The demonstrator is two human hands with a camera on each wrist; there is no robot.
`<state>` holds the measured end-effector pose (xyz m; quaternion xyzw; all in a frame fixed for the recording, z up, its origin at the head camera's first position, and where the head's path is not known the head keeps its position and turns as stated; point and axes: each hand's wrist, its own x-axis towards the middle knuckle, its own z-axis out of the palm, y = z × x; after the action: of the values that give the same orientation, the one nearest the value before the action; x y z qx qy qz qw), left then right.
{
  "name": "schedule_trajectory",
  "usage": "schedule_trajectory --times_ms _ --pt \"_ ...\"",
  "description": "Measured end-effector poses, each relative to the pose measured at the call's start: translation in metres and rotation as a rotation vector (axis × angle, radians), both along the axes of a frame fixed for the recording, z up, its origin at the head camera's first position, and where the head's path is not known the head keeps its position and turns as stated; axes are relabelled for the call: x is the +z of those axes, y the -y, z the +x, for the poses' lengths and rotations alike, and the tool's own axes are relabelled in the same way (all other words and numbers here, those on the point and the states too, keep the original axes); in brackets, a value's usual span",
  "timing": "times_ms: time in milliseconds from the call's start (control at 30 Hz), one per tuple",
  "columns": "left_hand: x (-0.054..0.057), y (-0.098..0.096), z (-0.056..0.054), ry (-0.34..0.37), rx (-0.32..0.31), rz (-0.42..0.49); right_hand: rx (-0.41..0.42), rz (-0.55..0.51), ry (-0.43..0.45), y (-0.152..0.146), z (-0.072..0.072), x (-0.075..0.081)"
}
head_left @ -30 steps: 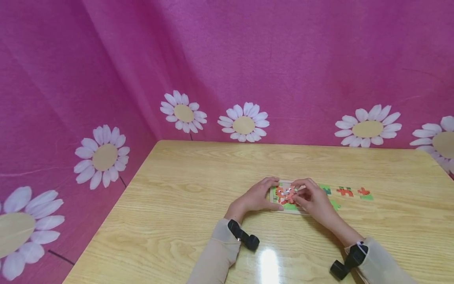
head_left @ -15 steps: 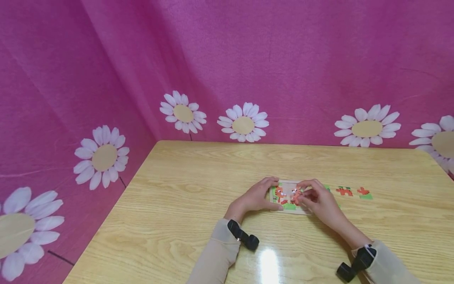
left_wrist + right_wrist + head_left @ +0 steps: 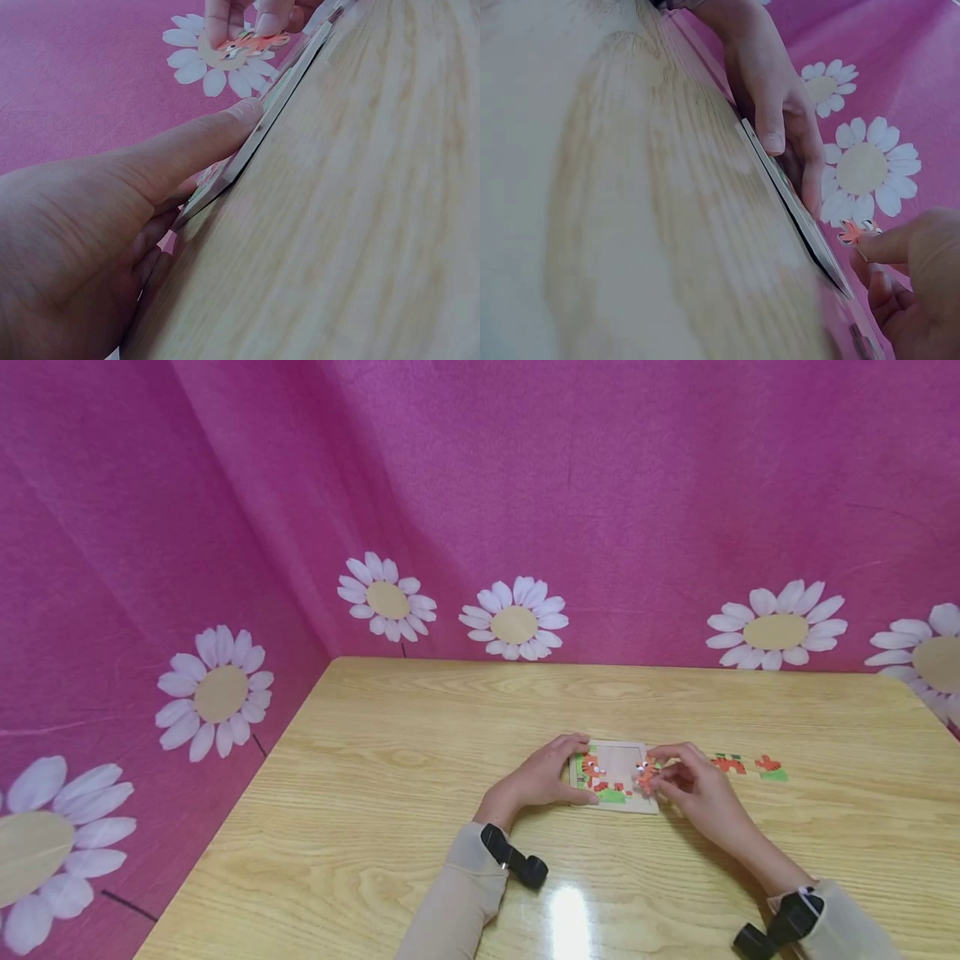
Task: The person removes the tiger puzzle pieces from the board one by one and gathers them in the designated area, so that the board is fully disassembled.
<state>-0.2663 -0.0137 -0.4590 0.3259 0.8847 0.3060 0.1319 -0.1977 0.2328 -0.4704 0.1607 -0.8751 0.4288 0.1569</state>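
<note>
A small wooden puzzle tray lies on the table, with orange and green pieces fitted along its left and lower parts. My left hand holds the tray's left side, thumb on the near edge and fingers at the far edge. Between thumb and fingers, my right hand pinches a puzzle piece printed with an orange animal's face. That piece is above the tray's right edge; the left wrist view shows the piece raised off the board. In the right wrist view the left thumb rests along the tray's rim.
Two orange-and-green groups of loose pieces, one nearer and another farther right, lie beyond the right hand. The wooden table runs back to a pink curtain with white flowers.
My right hand has moved right, carrying the face piece from the middle of the tray to its right edge, baring the tray floor. It now covers the nearest loose pieces. The left hand stays put.
</note>
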Motion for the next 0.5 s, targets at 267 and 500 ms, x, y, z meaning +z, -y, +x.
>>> schedule_trajectory --times_ms 267,500 --pt "-0.002 0.0 -0.001 -0.004 0.006 -0.003 0.004 0.006 -0.018 -0.012 0.005 0.0" --pt "-0.004 0.0 -0.003 -0.022 -0.003 -0.007 -0.007 0.004 -0.04 -0.022 0.007 -0.002"
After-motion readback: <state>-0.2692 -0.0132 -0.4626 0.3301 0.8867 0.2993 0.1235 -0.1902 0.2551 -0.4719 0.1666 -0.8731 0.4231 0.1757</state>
